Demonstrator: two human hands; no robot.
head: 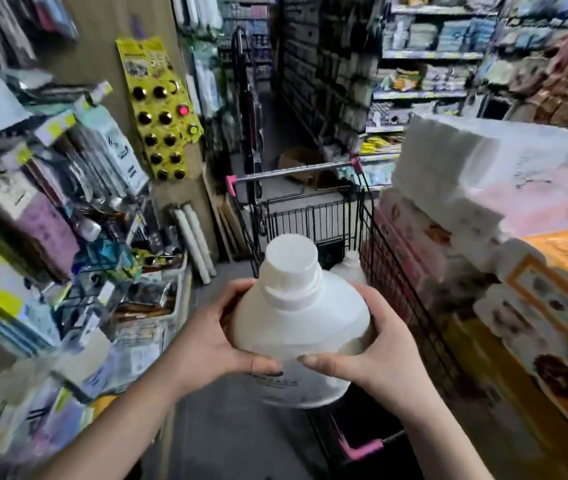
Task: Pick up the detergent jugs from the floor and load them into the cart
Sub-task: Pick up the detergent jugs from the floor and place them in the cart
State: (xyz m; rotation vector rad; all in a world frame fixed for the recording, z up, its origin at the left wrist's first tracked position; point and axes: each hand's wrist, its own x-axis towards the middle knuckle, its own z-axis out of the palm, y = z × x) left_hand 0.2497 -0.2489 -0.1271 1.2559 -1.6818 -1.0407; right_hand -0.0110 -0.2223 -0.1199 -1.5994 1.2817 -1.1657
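Observation:
A white detergent jug with a wide white cap is held upright in front of me, above the near end of the black wire cart. My left hand grips its left side and my right hand grips its right side, thumbs across the front. Inside the cart, just behind the held jug, the top of a second white jug shows. The cart has pink corner pieces and a metal bar at its far end.
Stacked packs of tissue and orange boxes stand tight against the cart's right side. Shelves of hanging goods crowd the left. The narrow aisle floor runs between them. A cardboard box lies beyond the cart.

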